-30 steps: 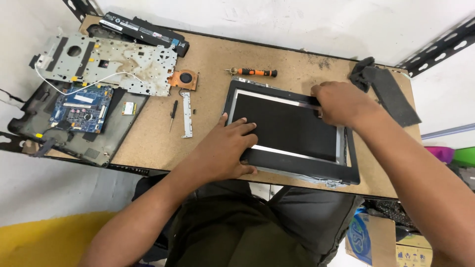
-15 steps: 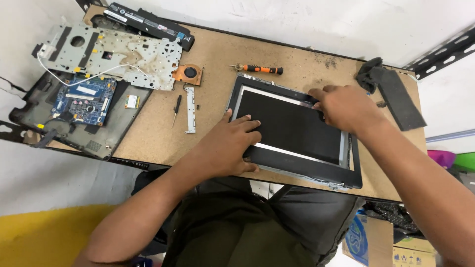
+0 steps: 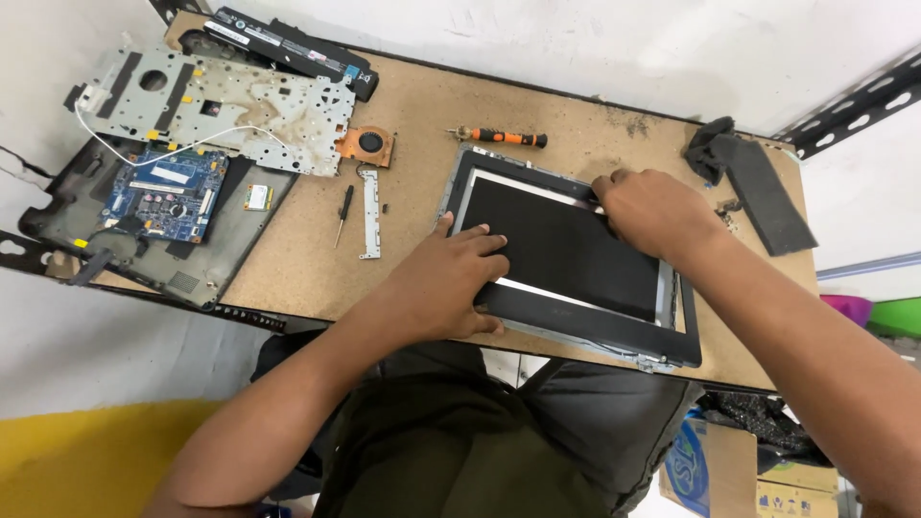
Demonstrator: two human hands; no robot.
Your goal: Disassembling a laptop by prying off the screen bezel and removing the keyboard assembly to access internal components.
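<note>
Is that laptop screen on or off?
Off: the screen panel is uniformly black, lying flat on the table under both hands, left hand and right hand.

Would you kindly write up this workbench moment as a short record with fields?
Surface: chipboard table
Main item: laptop screen panel, lying flat, black bezel partly off
Left hand: pressed flat on the panel's near left corner
Right hand: fingers at the bezel's far edge
Behind panel: orange-handled screwdriver
Left of panel: metal bracket, small black screwdriver, copper fan
Far left: blue circuit board, grey metal plate
</note>
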